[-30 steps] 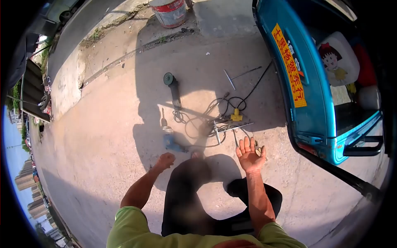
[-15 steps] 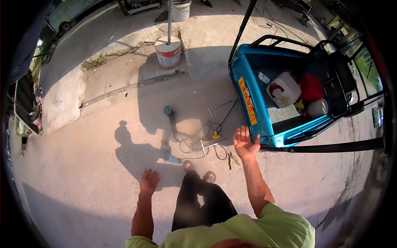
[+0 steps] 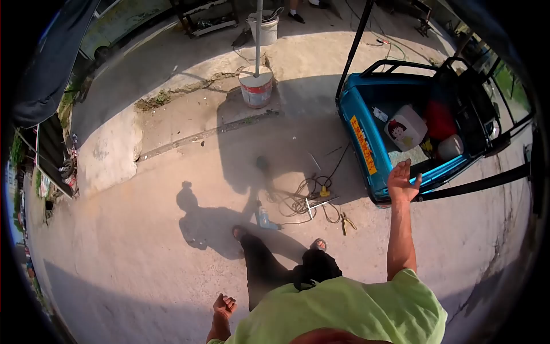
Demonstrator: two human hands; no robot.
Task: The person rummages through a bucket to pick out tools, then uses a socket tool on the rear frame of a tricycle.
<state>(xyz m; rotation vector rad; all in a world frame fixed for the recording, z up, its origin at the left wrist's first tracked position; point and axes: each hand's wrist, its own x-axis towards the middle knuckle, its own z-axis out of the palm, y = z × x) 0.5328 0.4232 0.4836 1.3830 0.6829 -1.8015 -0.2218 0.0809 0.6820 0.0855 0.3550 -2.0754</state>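
Note:
My right hand (image 3: 403, 182) is raised in front of the blue truck bed (image 3: 372, 176), palm up, fingers apart, holding nothing. Low at my left side is my left hand (image 3: 225, 305), its fingers curled; whether anything is inside them is too small to tell. On the concrete ahead of my feet lie a blue drill (image 3: 266, 220), a coil of dark cable (image 3: 295, 202) with a yellow connector (image 3: 325, 191), a metal T-shaped tool (image 3: 310, 207) and yellow-handled pliers (image 3: 346, 223). A blurred grinder (image 3: 262, 163) lies in the shadow beyond the drill.
A concrete-filled bucket (image 3: 255, 90) holds an upright pole. Behind it stands a white bucket (image 3: 264, 28). A container with a cartoon face (image 3: 406, 127) and a red item (image 3: 440, 120) sit in the truck bed. Another person's foot (image 3: 296, 16) shows at the top.
I have risen from a crouch, and my feet have moved apart. My left hand has dropped back toward my side and its fingers have curled. My right hand stays raised. The view has widened.

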